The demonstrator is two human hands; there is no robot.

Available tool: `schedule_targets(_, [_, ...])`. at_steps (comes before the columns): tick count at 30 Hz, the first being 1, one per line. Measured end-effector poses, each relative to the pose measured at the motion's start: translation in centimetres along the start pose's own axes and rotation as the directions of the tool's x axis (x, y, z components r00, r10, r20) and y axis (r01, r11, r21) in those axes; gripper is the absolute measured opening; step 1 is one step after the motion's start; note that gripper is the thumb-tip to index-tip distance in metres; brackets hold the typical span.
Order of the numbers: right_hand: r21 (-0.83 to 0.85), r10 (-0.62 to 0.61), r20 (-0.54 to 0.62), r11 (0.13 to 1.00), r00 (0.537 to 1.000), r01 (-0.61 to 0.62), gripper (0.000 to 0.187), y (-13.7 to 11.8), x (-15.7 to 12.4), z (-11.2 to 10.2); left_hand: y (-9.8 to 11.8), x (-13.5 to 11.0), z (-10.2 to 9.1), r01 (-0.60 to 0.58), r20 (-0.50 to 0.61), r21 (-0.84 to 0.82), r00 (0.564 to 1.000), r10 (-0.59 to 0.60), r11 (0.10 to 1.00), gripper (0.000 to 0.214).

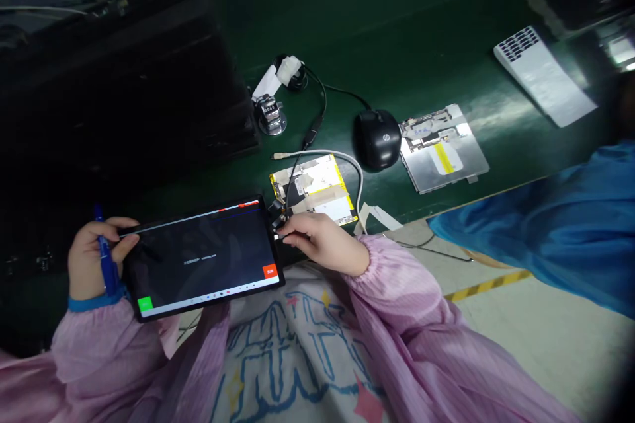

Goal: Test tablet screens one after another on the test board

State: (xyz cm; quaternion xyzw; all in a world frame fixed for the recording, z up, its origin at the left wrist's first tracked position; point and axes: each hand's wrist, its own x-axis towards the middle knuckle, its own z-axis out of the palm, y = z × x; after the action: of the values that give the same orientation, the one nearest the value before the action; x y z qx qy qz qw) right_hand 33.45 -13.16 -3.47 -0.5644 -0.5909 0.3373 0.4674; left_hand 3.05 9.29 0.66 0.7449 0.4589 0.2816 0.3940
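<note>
A dark tablet with a lit screen, a green box and a red box on it, rests on my lap at the table's near edge. My left hand grips its left edge and also holds a blue pen. My right hand is closed in a pinch on a small cable plug at the tablet's right edge.
On the green table lie a yellow-taped circuit part, a black mouse, a silver metal plate, a chrome hand counter and a white keypad. A person's blue sleeve is at right. Black equipment fills the left.
</note>
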Motion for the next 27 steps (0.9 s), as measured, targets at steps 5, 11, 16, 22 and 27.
schedule_targets(5, [-0.031,0.029,0.007,0.999,1.0,-0.028,0.011,-0.1,0.0,0.1,0.1,-0.2,-0.1,-0.002,0.001,0.031,1.0,0.002,1.0,0.027])
schedule_targets(11, [-0.042,0.023,0.053,0.999,0.998,-0.021,0.009,-0.2,0.2,0.1,-0.2,-0.2,-0.1,-0.02,0.002,0.048,1.0,0.02,0.999,0.027])
schedule_targets(16, [-0.044,0.072,0.065,0.997,0.995,-0.069,0.009,-0.4,0.2,0.2,-0.7,-0.2,-0.2,-0.094,0.016,0.027,0.995,0.094,0.995,0.026])
schedule_targets(22, [-0.089,0.16,0.099,0.984,0.982,-0.152,0.014,-1.2,0.5,0.5,-0.7,-0.5,-0.1,-0.11,0.019,0.022,0.994,0.11,0.994,0.027])
schedule_targets(27, [-0.096,0.204,0.113,0.976,0.972,-0.194,0.013,-1.8,0.7,0.8,-0.9,-0.9,-0.1,-0.122,0.022,0.056,0.992,0.121,0.991,0.027])
